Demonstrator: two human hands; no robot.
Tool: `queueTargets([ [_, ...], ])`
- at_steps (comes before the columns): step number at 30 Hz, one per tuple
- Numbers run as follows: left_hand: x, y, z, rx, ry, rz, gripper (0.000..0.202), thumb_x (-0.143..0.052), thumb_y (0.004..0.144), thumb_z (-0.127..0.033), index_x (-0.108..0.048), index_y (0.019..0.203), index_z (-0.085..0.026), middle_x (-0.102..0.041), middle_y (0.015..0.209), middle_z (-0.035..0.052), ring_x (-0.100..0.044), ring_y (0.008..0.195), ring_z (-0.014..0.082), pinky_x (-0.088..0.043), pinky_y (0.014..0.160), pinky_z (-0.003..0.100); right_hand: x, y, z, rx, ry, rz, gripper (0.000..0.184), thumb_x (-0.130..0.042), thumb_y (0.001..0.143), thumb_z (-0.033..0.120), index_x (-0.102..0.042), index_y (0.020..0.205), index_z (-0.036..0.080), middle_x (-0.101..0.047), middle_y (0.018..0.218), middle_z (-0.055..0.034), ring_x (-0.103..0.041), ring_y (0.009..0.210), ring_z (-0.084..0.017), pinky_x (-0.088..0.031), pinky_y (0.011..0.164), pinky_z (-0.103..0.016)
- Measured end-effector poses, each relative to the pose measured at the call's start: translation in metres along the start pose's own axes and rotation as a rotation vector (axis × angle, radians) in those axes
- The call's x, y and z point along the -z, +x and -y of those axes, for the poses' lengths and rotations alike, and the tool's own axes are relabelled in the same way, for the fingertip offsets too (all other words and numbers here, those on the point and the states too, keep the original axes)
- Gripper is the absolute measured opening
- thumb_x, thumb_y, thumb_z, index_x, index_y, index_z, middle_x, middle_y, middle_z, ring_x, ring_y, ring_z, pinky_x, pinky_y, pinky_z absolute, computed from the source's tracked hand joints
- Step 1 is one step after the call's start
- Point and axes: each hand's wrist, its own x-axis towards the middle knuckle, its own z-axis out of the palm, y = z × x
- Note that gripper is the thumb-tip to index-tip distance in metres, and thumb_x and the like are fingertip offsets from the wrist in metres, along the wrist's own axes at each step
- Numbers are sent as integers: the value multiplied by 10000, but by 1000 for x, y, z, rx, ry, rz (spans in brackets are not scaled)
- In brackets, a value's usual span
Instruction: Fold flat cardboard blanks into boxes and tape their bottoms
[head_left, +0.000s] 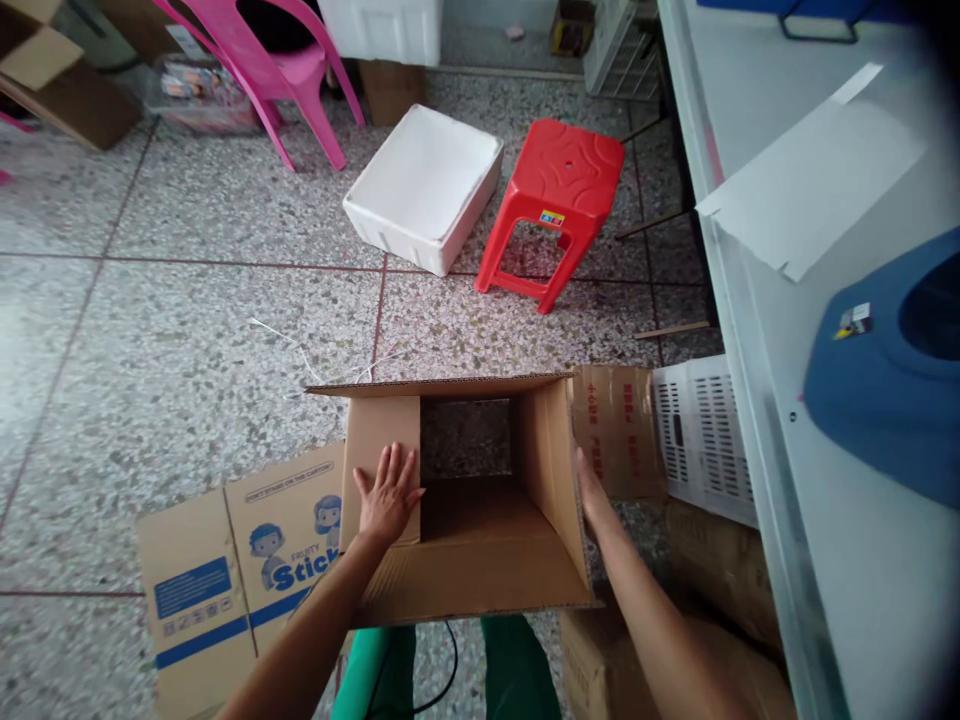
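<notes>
speckled floor (187, 330) — red stool (559, 195), hands (386, 495) on carton (480, 540).

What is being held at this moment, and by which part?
The open cardboard box: the left hand lies flat on its folded-in left flap, and the right hand presses against the outside of its right wall. No fingers curl around anything.

Carton: the open cardboard box (480, 520) is sitting on the floor (172, 320) right in front of you.
Hands: your left hand (386, 495) is lying flat on its left inner flap; your right hand (592, 495) is pressing its right outer wall.
Left: a flattened printed carton (232, 570) is lying beside the box, touching it.
Behind: a foam box (424, 185) and a plastic stool (555, 205) are standing side by side farther away.
Right: a table (832, 560) is running along your right, with a perforated crate (701, 435) tucked against it.
</notes>
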Motion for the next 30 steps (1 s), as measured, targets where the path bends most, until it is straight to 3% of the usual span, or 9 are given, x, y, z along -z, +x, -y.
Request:
queueTargets([
  [2,0,0,-4,-7,-4,0,601,-365,945,-431,-183,1485,-241,-79,1582,115,-67,1463,291,20,1057,725,-30,-3,6,2,-235,4,746,-299,905,628,-286,1477,150,-315,1516,-163,-298,1398,-293,-251,1139,-489],
  [6,4,-2,-10,-14,-16,-3,588,-370,943,-426,-222,1482,-242,-97,1580,138,-88,1459,308,-32,1063,723,-90,-6,9,11,-784,-234,716,-374,906,572,-347,1437,92,-264,1494,-286,-275,1356,-443,-293,1034,-596],
  [12,12,-4,9,-123,-34,54,546,-352,954,-369,-216,1482,-325,-112,1586,71,-94,1462,266,-125,1081,688,-133,3,-1,86,-1027,-386,647,-408,916,434,-329,1425,44,-238,1454,-381,-272,1323,-505,-236,961,-695],
  [15,14,-4,14,-113,-39,57,576,-398,940,-364,-212,1483,-330,-111,1586,73,-105,1460,277,-139,1086,680,-121,2,2,78,-1057,-290,642,-530,847,371,-403,1380,35,-293,1432,-372,-357,1271,-492,-321,943,-611],
  [19,15,-5,15,-136,-64,40,602,-426,929,-369,-198,1486,-344,-101,1587,68,-108,1460,272,-139,1092,673,-72,-8,26,184,-1044,-80,427,-509,859,317,-577,1215,91,-521,1317,-241,-518,1116,-369,-402,893,-489],
  [22,12,-4,16,-129,-64,47,592,-420,932,-357,-207,1484,-345,-104,1586,64,-105,1461,258,-106,1088,689,-36,-2,71,386,-917,-313,436,-446,910,375,-537,1248,115,-541,1314,-179,-504,1131,-312,-385,944,-472],
  [25,3,-2,15,-104,-49,60,576,-414,934,-337,-231,1479,-338,-115,1584,62,-95,1462,261,-27,1075,720,-20,22,127,639,-834,-500,637,-529,873,446,-382,1386,97,-381,1457,-192,-346,1321,-307,-283,1070,-469],
  [27,-3,0,14,-109,-45,60,569,-396,940,-334,-219,1481,-338,-102,1585,56,-86,1463,259,13,1055,744,-21,41,155,724,-917,-368,706,-550,862,452,-329,1427,91,-401,1444,-200,-359,1311,-314,-263,1078,-483],
  [30,-10,3,15,-109,-35,79,559,-384,942,-319,-230,1480,-318,-88,1586,65,-76,1464,268,25,1027,774,-30,62,169,759,-1066,-50,488,-455,924,319,-432,1389,169,-643,1167,-123,-538,1069,-263,-370,953,-430],
])
